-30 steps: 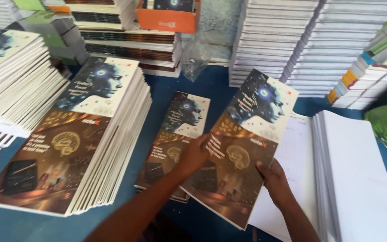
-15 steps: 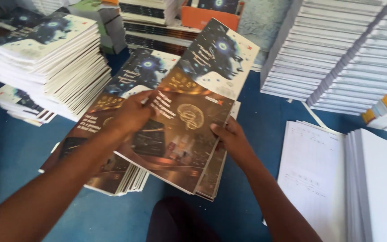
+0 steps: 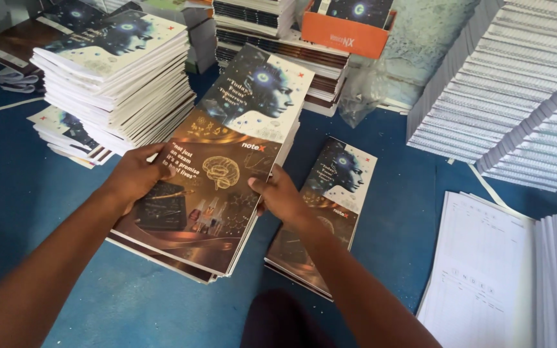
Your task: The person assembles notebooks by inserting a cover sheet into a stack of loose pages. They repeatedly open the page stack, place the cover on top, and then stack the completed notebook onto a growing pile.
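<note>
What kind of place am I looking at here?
Probably a notebook bindery or print workshop. Both hands, left hand and right hand, grip a printed cover over a pile of notebooks; stacks of uncovered white page blocks and loose ruled sheets lie on the blue surface.

An orange cardboard box (image 3: 346, 29) sits at the top centre on a stack of books, dark printed covers showing inside it. Just to its lower right, a crumpled clear plastic wrapper (image 3: 365, 90) lies against the blue floor (image 3: 394, 193).
</note>
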